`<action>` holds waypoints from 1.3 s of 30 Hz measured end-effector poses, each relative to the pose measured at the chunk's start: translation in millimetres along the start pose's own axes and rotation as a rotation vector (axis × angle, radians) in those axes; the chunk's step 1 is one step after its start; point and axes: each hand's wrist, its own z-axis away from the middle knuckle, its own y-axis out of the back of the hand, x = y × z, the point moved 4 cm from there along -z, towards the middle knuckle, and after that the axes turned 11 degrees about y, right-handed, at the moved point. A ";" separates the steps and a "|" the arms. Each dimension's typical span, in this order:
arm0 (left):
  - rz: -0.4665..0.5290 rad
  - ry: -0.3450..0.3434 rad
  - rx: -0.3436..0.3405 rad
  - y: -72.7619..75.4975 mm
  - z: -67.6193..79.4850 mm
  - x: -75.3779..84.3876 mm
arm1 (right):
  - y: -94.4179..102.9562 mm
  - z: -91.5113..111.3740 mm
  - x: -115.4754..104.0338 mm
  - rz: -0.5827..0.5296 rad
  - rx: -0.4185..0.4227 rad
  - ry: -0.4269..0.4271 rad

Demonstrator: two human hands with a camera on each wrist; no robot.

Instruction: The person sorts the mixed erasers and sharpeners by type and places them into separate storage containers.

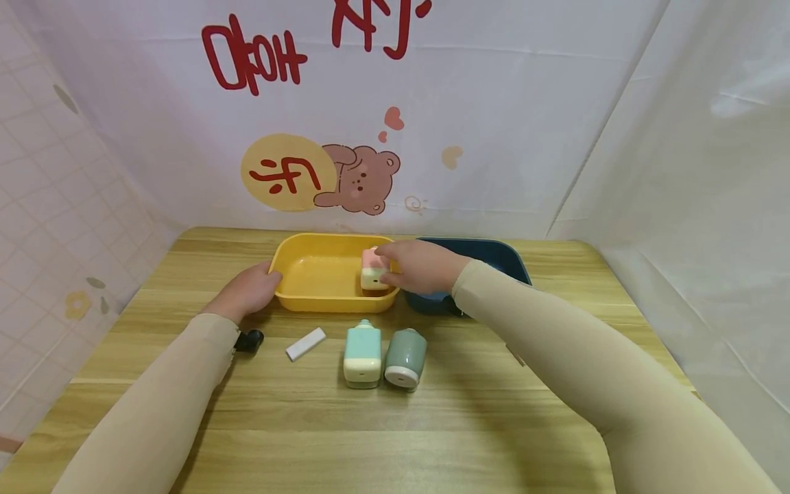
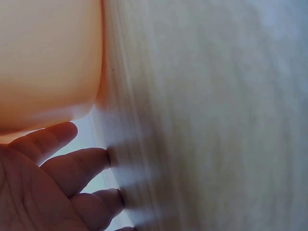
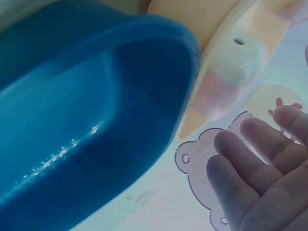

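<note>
My left hand is at the left side of the yellow tray. In the left wrist view its fingers are spread and loosely bent; the index fingertip is by the tray wall and others meet the tabletop. The thumb is out of that view. Inside the tray's right end stands a pink-and-cream block-shaped thing with a small hole. My right hand reaches over it from the right. In the right wrist view that hand's fingers are extended, with a visible gap to the pink-and-cream thing.
A dark blue tray stands right of the yellow one, partly under my right forearm. In front lie a mint-and-cream block-shaped thing, a grey-green rounded one and a small white bar. A printed curtain hangs behind.
</note>
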 end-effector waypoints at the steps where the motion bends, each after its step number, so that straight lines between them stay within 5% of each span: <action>1: 0.000 0.000 0.000 0.2 0.2 0.0 | 1.0 2.3 -1.3 0.005 0.002 0.002; 17: 0.014 0.001 -0.008 0.5 0.7 -0.6 | 2.0 44.3 -27.2 0.021 0.037 0.088; 39: 0.015 -0.002 0.005 -0.7 0.0 -1.2 | -17.3 80.0 -50.9 0.025 -0.039 0.170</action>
